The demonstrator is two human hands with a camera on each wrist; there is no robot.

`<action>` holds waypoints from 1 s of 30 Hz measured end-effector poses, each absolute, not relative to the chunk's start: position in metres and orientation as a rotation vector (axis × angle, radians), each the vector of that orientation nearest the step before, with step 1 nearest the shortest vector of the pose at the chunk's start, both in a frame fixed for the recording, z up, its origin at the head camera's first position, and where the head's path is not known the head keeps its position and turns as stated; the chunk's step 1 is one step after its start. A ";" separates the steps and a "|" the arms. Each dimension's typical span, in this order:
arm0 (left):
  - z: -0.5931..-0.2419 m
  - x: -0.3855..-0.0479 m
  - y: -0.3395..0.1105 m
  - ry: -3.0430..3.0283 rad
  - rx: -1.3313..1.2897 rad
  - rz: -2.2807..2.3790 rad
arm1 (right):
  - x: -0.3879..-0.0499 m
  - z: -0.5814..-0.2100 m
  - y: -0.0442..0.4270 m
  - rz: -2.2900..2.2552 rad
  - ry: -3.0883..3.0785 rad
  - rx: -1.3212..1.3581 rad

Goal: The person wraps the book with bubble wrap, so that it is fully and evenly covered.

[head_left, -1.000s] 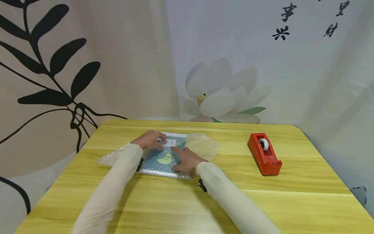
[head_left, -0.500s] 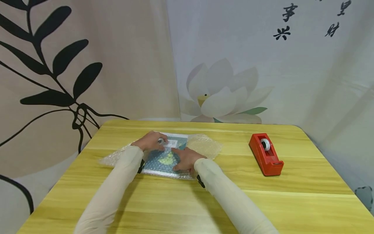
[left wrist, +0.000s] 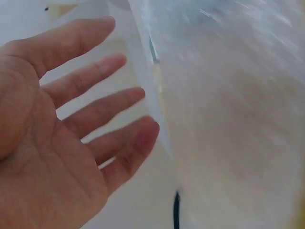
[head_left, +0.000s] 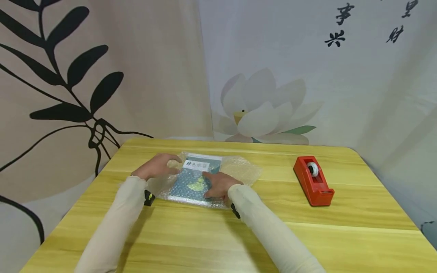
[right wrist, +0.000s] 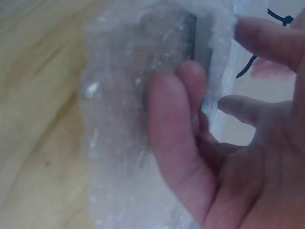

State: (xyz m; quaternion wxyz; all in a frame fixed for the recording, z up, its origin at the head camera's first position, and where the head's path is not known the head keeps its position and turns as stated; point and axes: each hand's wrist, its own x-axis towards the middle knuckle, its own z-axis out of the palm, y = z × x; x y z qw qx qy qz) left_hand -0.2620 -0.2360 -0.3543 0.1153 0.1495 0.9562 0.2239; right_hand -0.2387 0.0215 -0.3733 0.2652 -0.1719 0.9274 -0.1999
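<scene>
On wooden table (head_left: 191,242), bubble-wrapped book (head_left: 187,189) under right hand (head_left: 220,185), fingers apart; left hand (head_left: 155,167) beside, fingers spread, palm only in left-wrist view.

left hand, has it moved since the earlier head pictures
Yes, to the left: it is farther from the red tape dispenser, and the white label it partly covered now shows.
</scene>
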 end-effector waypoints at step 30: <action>-0.367 -0.206 -0.327 2.845 -0.168 0.956 | -0.234 -0.372 0.017 -0.342 2.721 -0.665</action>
